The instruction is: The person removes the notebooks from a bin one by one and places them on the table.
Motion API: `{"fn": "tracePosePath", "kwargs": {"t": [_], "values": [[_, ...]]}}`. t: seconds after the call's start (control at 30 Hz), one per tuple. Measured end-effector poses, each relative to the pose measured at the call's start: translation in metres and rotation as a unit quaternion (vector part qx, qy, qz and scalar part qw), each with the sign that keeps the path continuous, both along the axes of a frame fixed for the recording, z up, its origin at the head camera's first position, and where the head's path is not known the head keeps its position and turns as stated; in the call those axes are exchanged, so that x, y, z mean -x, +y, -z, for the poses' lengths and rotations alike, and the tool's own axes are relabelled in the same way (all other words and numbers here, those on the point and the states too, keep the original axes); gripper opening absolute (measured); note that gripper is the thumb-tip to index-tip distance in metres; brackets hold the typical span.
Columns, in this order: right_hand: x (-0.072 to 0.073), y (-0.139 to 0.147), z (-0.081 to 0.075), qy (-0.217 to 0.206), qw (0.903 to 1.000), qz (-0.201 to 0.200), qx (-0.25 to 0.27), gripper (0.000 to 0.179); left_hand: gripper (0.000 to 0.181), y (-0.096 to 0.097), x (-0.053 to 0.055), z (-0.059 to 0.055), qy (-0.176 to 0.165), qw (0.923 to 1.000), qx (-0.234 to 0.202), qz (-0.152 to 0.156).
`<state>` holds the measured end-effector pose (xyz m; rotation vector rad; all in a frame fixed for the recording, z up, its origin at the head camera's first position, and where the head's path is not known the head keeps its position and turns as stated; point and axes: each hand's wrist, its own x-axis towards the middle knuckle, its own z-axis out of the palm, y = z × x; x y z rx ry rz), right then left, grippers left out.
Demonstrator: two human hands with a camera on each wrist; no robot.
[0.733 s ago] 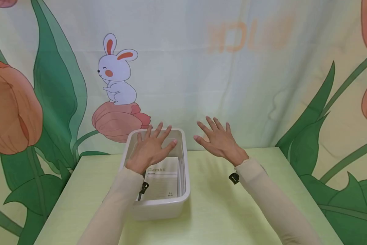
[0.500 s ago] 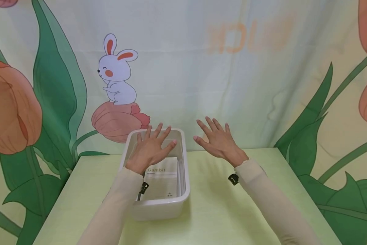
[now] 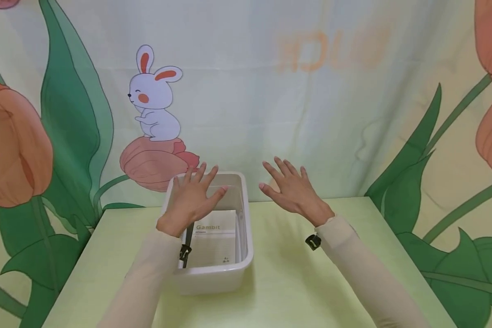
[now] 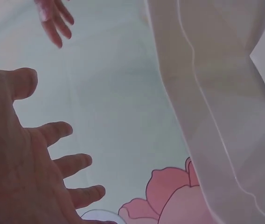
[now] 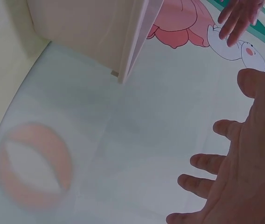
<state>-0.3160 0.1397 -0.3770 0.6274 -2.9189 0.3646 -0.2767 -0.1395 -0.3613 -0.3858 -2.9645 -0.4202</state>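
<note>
- Far left in the head view, a white cartoon rabbit sits on a pink tulip printed on the pale cloth backdrop.
- The left hand appears above an off-white rectangular plastic bin, its grip apart, fingers straight and spread; the left wrist view adds its palm side and a gap between fingers and rim.
- That bin stands on the pale green tabletop; the right wrist view shows its outer wall, the left wrist view its inside.
- Inside the bin lies a white paper notebook lettered "Gambit", readable only from the head, below and nearer the camera than the left grip.
- The right hand hangs to the right of the bin, its grip likewise apart, well clear of the notebook.
- A black clip shows at the right hand's beige cuff.
</note>
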Motion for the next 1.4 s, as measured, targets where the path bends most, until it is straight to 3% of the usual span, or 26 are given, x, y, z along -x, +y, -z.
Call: {"fn": "tracePosePath", "kwargs": {"t": [0.17, 0.33, 0.57, 0.77, 1.03, 1.27, 1.4], "values": [[-0.004, -0.003, -0.005, 0.004, 1.0000, -0.005, -0.006, 0.070, 0.071, -0.018, -0.008, -0.007, -0.018, 0.9996, -0.021, -0.011], [-0.007, -0.004, -0.009, 0.014, 0.9998, -0.008, -0.013, 0.069, 0.073, -0.041, -0.015, -0.012, -0.024, 0.9988, -0.042, -0.003], [-0.010, -0.013, -0.011, 0.025, 0.9994, -0.021, -0.010, 0.069, 0.069, -0.079, -0.024, -0.007, -0.045, 0.9925, -0.113, 0.008], [-0.011, -0.021, -0.010, 0.034, 0.9988, -0.033, -0.010, 0.068, 0.070, -0.100, -0.029, 0.006, -0.088, 0.9800, -0.178, 0.000], [-0.013, -0.046, -0.011, 0.022, 0.9985, -0.049, -0.001, 0.069, 0.081, -0.120, -0.033, 0.023, -0.154, 0.9623, -0.221, -0.038], [-0.011, -0.076, -0.014, 0.017, 0.9972, -0.072, -0.010, 0.071, 0.081, -0.127, -0.038, 0.044, -0.205, 0.9315, -0.297, -0.045], [-0.009, -0.090, -0.016, -0.007, 0.9967, -0.080, -0.006, 0.071, 0.084, -0.128, -0.043, 0.056, -0.217, 0.9214, -0.320, -0.044]]}}
